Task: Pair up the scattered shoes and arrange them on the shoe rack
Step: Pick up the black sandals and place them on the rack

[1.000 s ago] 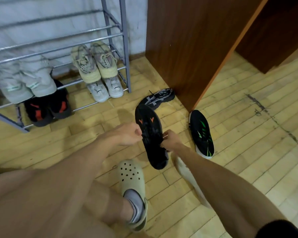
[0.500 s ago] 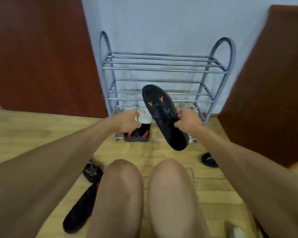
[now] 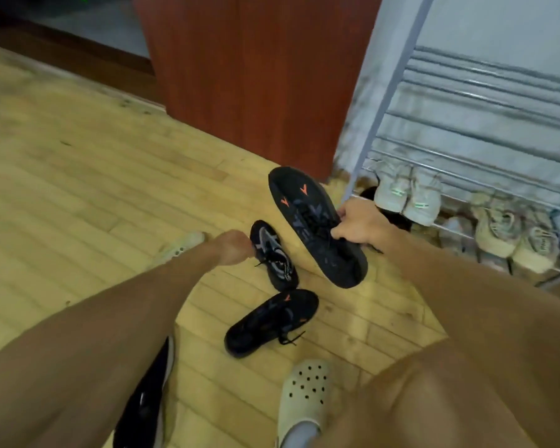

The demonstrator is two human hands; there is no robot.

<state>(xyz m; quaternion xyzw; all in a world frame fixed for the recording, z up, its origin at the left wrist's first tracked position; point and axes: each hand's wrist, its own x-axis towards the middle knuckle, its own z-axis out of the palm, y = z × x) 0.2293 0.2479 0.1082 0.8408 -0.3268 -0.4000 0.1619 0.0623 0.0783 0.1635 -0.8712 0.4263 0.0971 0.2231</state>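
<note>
My right hand (image 3: 356, 227) grips a black shoe with orange marks (image 3: 307, 221), held sole up above the floor just left of the metal shoe rack (image 3: 466, 163). Its match, a second black shoe with orange marks (image 3: 272, 321), lies on its side on the wooden floor below. Between them a black and grey sneaker (image 3: 274, 253) rests on the floor. My left hand (image 3: 232, 250) has its fingers curled on that sneaker's left end. On the rack's lower bars sit a pale grey pair (image 3: 408, 198) and a beige pair (image 3: 514, 234).
A brown wooden cabinet (image 3: 256, 76) stands left of the rack. A black shoe with a white edge (image 3: 149, 399) lies under my left arm. I wear a cream clog (image 3: 304, 396); another clog (image 3: 181, 247) shows behind my left wrist.
My left hand has let go of the held black shoe and dropped to the black and grey sneaker. My view has swung left and down; the right hand alone keeps the shoe.
</note>
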